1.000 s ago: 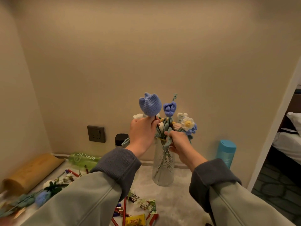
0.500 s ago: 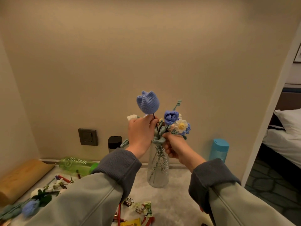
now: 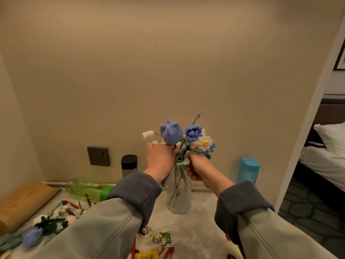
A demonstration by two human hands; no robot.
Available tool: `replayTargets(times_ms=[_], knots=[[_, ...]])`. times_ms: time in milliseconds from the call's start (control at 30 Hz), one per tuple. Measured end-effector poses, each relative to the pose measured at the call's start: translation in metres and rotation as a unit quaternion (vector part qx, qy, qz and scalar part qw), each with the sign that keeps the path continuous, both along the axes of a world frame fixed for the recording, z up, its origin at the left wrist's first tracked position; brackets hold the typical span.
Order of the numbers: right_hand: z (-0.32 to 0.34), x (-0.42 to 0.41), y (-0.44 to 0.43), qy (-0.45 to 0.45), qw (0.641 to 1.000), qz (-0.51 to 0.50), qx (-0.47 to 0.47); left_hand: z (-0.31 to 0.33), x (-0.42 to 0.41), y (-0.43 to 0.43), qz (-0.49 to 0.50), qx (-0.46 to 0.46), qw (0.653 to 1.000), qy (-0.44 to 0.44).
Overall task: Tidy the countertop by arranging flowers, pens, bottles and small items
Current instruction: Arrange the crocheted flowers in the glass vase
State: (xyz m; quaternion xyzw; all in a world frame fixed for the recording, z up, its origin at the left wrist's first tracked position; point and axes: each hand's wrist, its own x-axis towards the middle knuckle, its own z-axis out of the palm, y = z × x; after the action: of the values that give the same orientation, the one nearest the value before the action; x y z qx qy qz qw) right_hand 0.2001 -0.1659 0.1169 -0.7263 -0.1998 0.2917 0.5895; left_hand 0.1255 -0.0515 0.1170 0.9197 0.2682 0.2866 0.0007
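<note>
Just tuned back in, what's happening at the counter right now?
A person is filling a glass vase with crochet flowers. The left hand grips the light blue tulip by its stem just under the head, above the vase mouth. The right hand holds the bunch already in the vase, at its neck. Loose flowers, pens and wrappers lie on the countertop; a green bottle lies on its side.

Wall (image 3: 168,62): plain tan, with a dark socket (image 3: 98,156) low down.
Light: warm and dim.
Right side: a bed (image 3: 324,161) with a white pillow (image 3: 332,135).
Floor (image 3: 306,208): dark, maybe patterned carpet.
</note>
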Motion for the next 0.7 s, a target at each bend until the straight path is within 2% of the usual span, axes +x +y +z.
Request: replayTargets(times_ms=[267, 433, 600, 700], knots=[[-0.005, -0.002, -0.004, -0.015, 1.000, 0.007, -0.007, -0.014, -0.004, -0.001, -0.022, -0.001, 0.999, -0.033], [-0.012, -0.007, -0.007, -0.006, 1.000, -0.009, 0.020, -0.023, -0.018, -0.005, -0.047, -0.005, 0.994, -0.097], [-0.026, -0.019, -0.011, 0.036, 0.998, -0.020, 0.045, -0.033, -0.035, -0.011, -0.042, -0.045, 0.988, -0.144], [-0.038, -0.030, -0.013, 0.036, 0.999, 0.008, 0.007, -0.039, -0.052, -0.016, -0.054, -0.109, 0.973, -0.196]])
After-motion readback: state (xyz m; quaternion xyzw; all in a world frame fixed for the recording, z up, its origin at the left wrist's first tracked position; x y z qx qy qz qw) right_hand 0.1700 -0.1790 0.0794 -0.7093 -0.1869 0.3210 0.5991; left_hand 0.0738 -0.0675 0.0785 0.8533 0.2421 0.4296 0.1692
